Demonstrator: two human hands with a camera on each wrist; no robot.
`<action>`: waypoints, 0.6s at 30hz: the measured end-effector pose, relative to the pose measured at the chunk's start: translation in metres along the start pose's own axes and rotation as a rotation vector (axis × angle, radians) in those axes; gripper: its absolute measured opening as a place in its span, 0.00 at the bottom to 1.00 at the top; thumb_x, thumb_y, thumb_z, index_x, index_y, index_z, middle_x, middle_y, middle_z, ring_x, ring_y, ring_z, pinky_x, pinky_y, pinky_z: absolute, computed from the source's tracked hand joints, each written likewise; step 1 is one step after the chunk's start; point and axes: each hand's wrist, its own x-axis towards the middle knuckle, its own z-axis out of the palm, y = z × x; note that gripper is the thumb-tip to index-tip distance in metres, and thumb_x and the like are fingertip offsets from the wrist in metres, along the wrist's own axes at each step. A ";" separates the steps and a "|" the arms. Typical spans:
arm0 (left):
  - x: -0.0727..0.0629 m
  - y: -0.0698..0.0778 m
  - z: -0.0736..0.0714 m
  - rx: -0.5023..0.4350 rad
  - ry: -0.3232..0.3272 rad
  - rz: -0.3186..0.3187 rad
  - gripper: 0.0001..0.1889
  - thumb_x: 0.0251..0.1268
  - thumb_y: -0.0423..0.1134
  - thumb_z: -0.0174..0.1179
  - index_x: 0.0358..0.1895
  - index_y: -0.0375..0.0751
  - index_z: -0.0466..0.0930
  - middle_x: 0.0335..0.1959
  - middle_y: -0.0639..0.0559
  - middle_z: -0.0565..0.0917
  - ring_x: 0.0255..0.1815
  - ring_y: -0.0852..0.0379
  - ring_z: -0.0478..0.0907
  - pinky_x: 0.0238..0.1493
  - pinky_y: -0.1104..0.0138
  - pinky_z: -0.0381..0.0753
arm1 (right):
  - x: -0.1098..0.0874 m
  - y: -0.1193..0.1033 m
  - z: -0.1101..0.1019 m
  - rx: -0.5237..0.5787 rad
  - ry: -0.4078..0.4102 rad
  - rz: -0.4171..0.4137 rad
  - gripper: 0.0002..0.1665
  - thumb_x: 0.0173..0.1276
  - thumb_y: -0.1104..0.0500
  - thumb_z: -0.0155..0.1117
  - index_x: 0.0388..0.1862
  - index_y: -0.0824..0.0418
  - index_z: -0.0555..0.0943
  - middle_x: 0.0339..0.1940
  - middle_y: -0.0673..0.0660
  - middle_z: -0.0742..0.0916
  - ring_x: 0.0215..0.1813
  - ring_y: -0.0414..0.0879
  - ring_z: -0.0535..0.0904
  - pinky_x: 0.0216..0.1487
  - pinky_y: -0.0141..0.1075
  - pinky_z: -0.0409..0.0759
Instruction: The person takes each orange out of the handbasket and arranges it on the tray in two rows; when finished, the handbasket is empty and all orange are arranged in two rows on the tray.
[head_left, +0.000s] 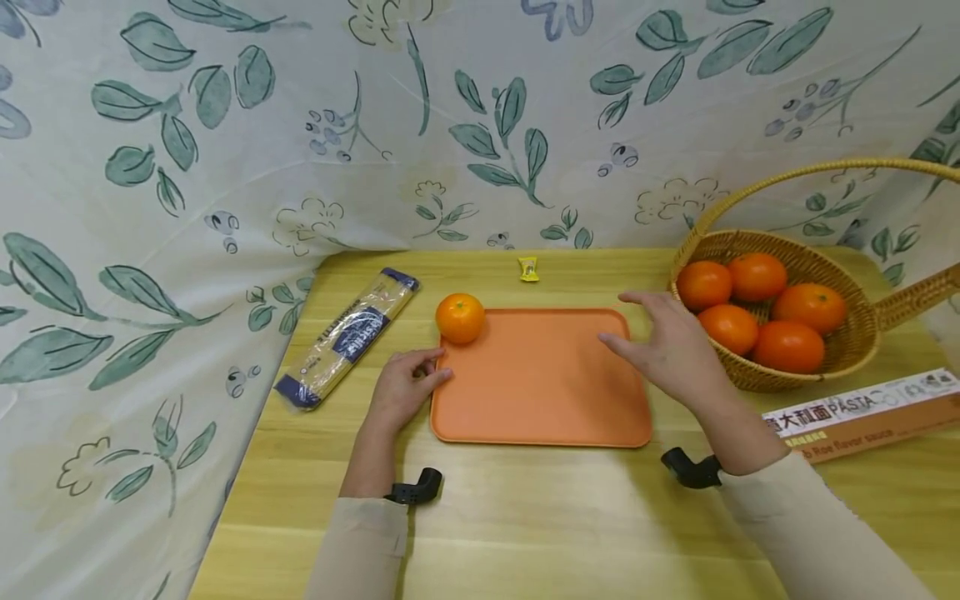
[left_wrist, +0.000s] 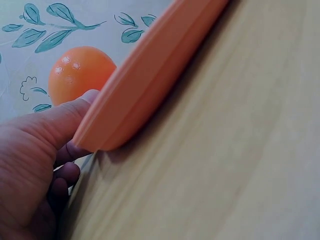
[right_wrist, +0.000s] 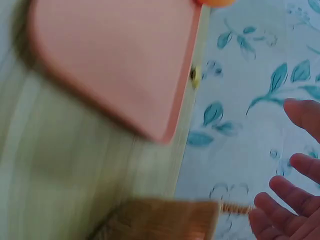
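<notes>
An orange tray lies on the table, with one orange at its far left corner. My left hand pinches the tray's left edge; in the left wrist view the thumb is at the rim and the other fingers are partly hidden below. Above the tray's right side my right hand hovers empty, thumb and fingers spread apart. It is close to a wicker basket that holds several oranges. In the right wrist view the fingers touch nothing.
A long pack of noodles lies left of the tray. Behind the tray is a small yellow wrapped candy. A pasta box lies at the right, in front of the basket. Patterned cloth hangs along the table's back and left.
</notes>
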 end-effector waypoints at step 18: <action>-0.001 0.000 -0.001 0.005 0.004 0.012 0.20 0.65 0.47 0.71 0.59 0.49 0.86 0.37 0.53 0.84 0.43 0.54 0.73 0.48 0.62 0.72 | 0.018 0.126 -0.072 -0.168 -0.098 0.055 0.55 0.65 0.31 0.67 0.74 0.70 0.65 0.68 0.81 0.70 0.66 0.78 0.65 0.60 0.72 0.63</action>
